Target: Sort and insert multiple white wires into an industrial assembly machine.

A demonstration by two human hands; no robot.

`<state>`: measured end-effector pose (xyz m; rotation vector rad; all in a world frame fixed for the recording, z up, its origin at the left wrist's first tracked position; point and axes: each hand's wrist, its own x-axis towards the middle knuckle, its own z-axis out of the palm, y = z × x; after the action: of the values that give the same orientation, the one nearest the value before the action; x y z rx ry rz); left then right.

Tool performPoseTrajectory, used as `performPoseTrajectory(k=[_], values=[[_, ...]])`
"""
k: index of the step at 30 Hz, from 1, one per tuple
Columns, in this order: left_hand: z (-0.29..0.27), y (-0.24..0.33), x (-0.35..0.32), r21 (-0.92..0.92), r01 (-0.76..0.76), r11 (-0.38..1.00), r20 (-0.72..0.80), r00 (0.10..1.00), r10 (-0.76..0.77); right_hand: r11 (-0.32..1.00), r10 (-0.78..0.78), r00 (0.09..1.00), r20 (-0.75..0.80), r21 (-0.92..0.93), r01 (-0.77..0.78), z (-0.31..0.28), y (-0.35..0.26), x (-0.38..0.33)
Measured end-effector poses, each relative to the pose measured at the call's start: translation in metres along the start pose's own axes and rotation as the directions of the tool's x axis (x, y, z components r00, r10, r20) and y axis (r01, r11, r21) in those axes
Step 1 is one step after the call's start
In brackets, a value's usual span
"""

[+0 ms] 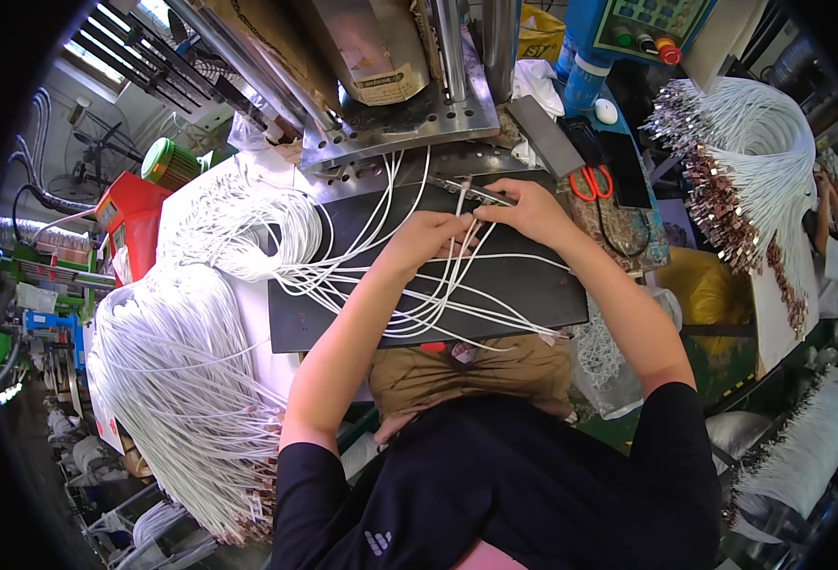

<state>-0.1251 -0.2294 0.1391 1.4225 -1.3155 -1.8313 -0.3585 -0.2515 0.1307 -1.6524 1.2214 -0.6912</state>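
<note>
Over a black work mat (pixel 305 318), my left hand (pixel 428 237) is closed on several white cables (pixel 452 285), which hang from its fingers and curve across the mat. Just to its right, my right hand (pixel 530 213) pinches a white cable between thumb and fingers. Its fingertips lie against a slim metal piece (pixel 474 189) at the far side of the mat. What exactly sits between the fingertips of both hands is partly hidden. More white cables run left from the mat into a coiled bundle (pixel 291 228).
A press with a metal plate (pixel 400 128) and steel columns rises ahead. Red-handled scissors (pixel 592 182) and a grey block (pixel 544 135) lie right of the mat. A large cable bundle (pixel 172 380) drapes at left; another (pixel 761 142) hangs at far right, near another person's arm. A control box (pixel 642 33) stands above.
</note>
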Motion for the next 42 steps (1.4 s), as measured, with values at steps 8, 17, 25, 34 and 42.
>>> performPoseTrajectory(k=[8,17,25,34,42], values=[[-0.002,-0.003,0.002,-0.101,0.007,0.995,-0.026,1.0,-0.01,0.999,-0.034,0.993,-0.109,-0.025,0.032,-0.002,0.01,0.002],[0.0,-0.006,0.007,-0.018,-0.022,1.0,-0.077,0.997,0.02,0.999,0.001,0.997,0.075,0.04,-0.004,-0.003,-0.002,-0.005],[0.005,-0.007,0.007,-0.053,-0.027,0.998,-0.104,0.994,0.021,1.0,0.006,1.0,-0.003,0.004,-0.006,-0.002,0.006,-0.004],[-0.015,-0.002,0.001,-0.093,-0.14,0.986,-0.236,0.965,0.115,0.991,0.018,0.999,0.032,0.132,-0.023,-0.007,0.005,-0.005],[-0.033,0.04,-0.082,-0.304,-0.165,0.938,-0.055,0.986,0.156,0.993,0.066,0.996,0.053,0.094,-0.07,-0.013,0.013,-0.002]])
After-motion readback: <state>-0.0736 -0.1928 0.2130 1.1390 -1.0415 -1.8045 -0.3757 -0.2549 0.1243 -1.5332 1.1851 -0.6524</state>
